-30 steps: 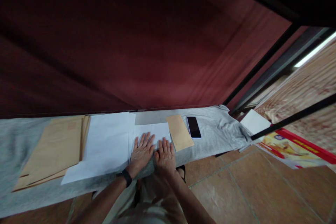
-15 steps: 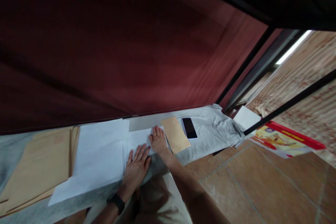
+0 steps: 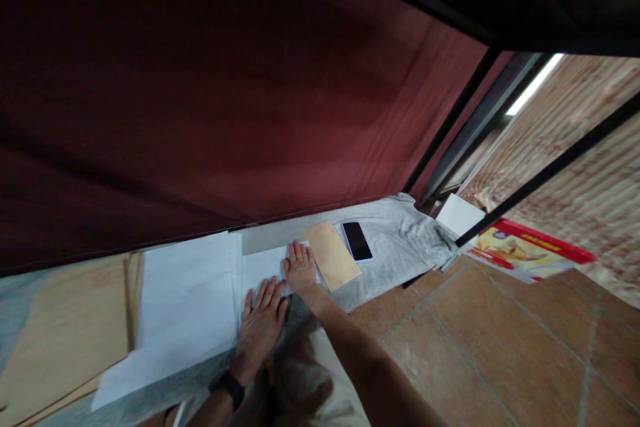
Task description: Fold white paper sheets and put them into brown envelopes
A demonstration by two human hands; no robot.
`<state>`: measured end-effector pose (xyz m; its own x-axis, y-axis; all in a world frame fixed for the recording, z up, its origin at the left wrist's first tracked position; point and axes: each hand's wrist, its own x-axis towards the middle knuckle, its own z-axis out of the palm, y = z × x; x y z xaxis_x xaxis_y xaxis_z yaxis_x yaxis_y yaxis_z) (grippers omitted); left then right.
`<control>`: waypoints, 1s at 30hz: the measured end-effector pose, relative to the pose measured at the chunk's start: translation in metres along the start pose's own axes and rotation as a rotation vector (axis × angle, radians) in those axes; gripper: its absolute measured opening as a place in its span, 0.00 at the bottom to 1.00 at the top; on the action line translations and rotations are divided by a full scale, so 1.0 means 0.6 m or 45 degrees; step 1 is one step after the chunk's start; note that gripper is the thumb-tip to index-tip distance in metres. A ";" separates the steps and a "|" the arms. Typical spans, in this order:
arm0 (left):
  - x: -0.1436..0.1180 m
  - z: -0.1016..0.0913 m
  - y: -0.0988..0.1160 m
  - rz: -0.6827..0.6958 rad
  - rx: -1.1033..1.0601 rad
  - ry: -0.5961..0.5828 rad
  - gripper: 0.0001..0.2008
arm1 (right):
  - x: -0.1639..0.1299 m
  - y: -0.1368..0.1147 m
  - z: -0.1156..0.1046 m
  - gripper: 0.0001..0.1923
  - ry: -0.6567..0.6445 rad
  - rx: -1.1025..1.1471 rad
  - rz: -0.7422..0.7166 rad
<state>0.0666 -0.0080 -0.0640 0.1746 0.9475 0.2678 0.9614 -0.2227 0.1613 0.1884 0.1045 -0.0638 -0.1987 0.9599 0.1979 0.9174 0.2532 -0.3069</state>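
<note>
since a second ago the right hand (image 3: 300,268) has gone forward to the far end of the small white sheet (image 3: 264,265), while the left hand (image 3: 261,327) has slid back toward the near edge of the table; before that the two lay side by side.

going from the left: a stack of brown envelopes (image 3: 60,333) lies on the grey cloth (image 3: 400,243) that covers the table. just beside it, and overlapping its right edge, is a big stack of white paper (image 3: 187,307). next comes the small white sheet, lying flat on the cloth between the big stack and a small brown envelope (image 3: 331,264). the left hand rests on its near part, palm down, fingers stretched and slightly spread, gripping nothing; a dark band (image 3: 227,387) sits on that wrist. the right hand presses flat on the sheet's far right part, fingers straight and together, also holding nothing, its outer edge just beside the small brown envelope.

right of that envelope lies a dark phone (image 3: 357,240), screen up, near the envelope but apart from it. the cloth bunches into folds at the right end of the table. past the table, on the tiled floor (image 3: 500,347), a white board (image 3: 459,215) and a red and yellow poster (image 3: 525,252) lie behind a black bar.
</note>
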 end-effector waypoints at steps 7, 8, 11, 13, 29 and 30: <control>0.000 0.010 -0.009 -0.007 -0.063 0.063 0.25 | -0.098 0.013 -0.021 0.28 -0.059 0.033 -0.145; 0.000 0.010 -0.009 -0.030 -0.062 0.071 0.25 | -0.109 0.016 -0.023 0.27 -0.064 0.043 -0.151; 0.002 0.009 -0.007 -0.087 -0.034 0.055 0.26 | -0.129 0.021 -0.030 0.27 -0.047 0.060 -0.142; 0.003 0.006 -0.003 -0.104 0.002 0.019 0.26 | -0.134 0.020 -0.033 0.27 -0.028 0.066 -0.126; 0.002 0.004 0.008 -0.103 0.082 -0.114 0.25 | -0.152 0.030 -0.026 0.26 0.046 0.045 -0.186; 0.000 0.003 0.008 -0.094 0.078 -0.118 0.25 | -0.157 0.034 -0.023 0.25 0.059 0.030 -0.199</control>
<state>0.0718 -0.0085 -0.0650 0.1188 0.9786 0.1682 0.9831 -0.1397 0.1182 0.2306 0.0177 -0.0756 -0.3215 0.9022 0.2876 0.8682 0.4021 -0.2907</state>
